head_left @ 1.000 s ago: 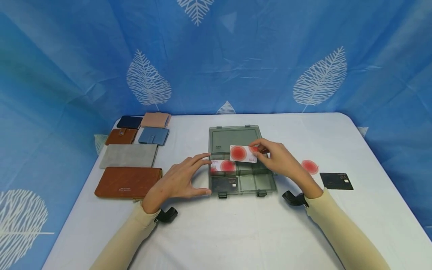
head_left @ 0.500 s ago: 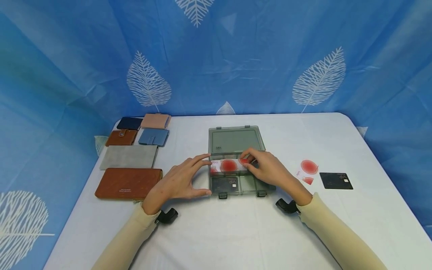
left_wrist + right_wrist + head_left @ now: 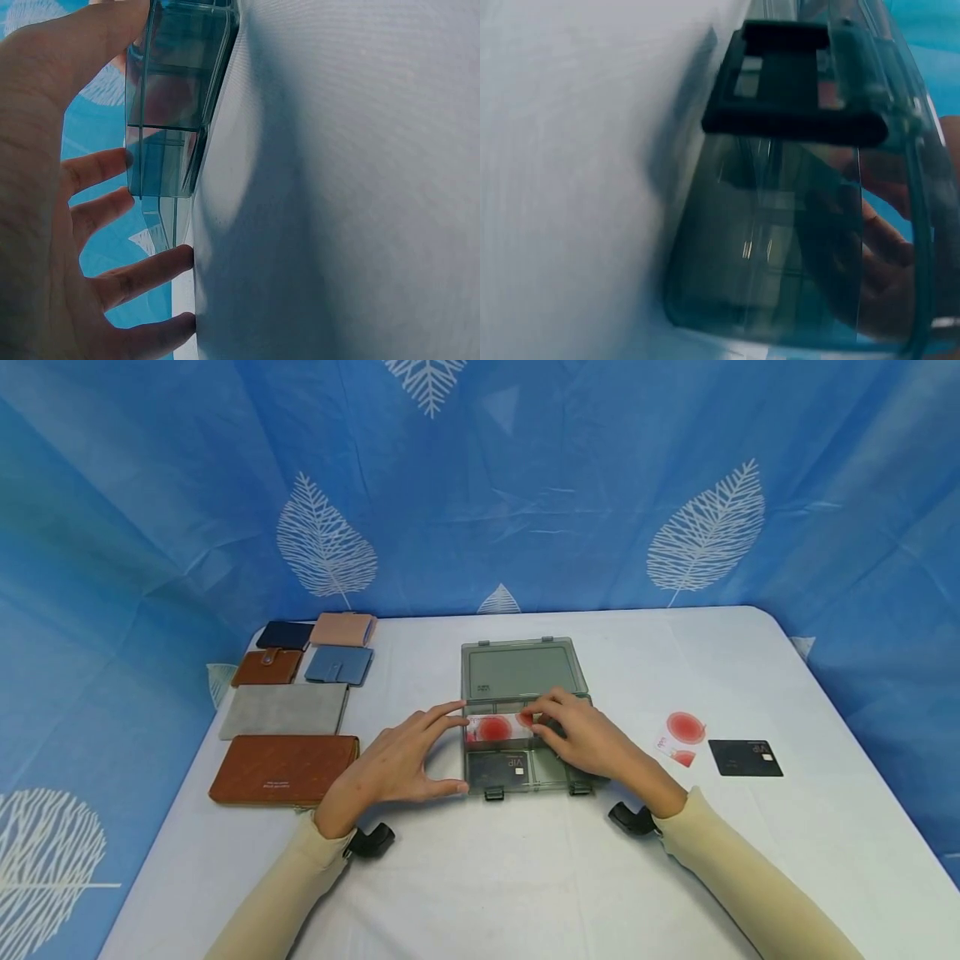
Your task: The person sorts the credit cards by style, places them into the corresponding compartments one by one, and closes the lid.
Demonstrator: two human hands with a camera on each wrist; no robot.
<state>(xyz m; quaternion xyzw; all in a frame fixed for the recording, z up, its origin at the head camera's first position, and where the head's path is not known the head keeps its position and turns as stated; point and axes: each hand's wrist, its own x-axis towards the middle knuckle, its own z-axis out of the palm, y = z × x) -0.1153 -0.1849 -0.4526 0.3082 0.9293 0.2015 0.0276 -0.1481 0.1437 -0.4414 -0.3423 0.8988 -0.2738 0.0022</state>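
Note:
A translucent green divided box (image 3: 551,766) lies with its lid (image 3: 525,668) folded back. Over its middle row my right hand (image 3: 588,735) pinches the right end of a white card with red circles (image 3: 495,727), which sits low in the compartment. A black VIP card (image 3: 495,768) lies in the front left compartment. My left hand (image 3: 401,764) has its fingers spread, with fingertips and thumb right at the box's left side. The left wrist view shows those fingers (image 3: 101,169) beside the box wall. Through the box wall, the right wrist view shows my right hand (image 3: 885,277).
At left lie a brown wallet (image 3: 285,768), a grey wallet (image 3: 285,710), a blue one (image 3: 339,665), a small brown one (image 3: 267,667), a navy one (image 3: 285,635) and a pink one (image 3: 342,629). At right are a red-and-white card (image 3: 682,735) and a black card (image 3: 745,758).
My right hand has lowered the red-and-white card into the middle row, over the similar card there, and slid it left. The left hand has stayed in place.

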